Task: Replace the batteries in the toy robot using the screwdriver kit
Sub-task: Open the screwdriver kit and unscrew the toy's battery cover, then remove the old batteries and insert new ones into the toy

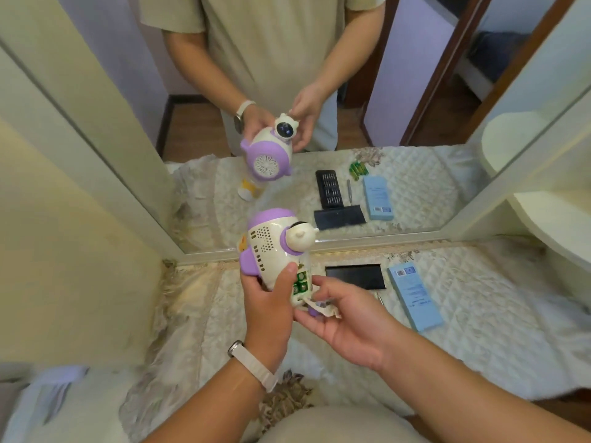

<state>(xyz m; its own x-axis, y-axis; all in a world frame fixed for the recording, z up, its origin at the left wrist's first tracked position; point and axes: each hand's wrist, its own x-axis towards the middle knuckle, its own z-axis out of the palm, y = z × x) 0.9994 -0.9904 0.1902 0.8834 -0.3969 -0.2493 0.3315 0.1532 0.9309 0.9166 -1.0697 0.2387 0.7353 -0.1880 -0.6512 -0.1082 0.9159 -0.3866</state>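
fingers (289, 276) of the left hand (267, 302) are wrapped around the toy robot (271, 247), which is held up above the bench (479, 314). green batteries (300, 282) are seen seated in its uncovered bay, so refitting the cover is judged to remain. the right hand (348, 318) is cupped beneath, loosely holding a pale piece (possibly that cover). the screwdriver kit (355, 276) is lying near.
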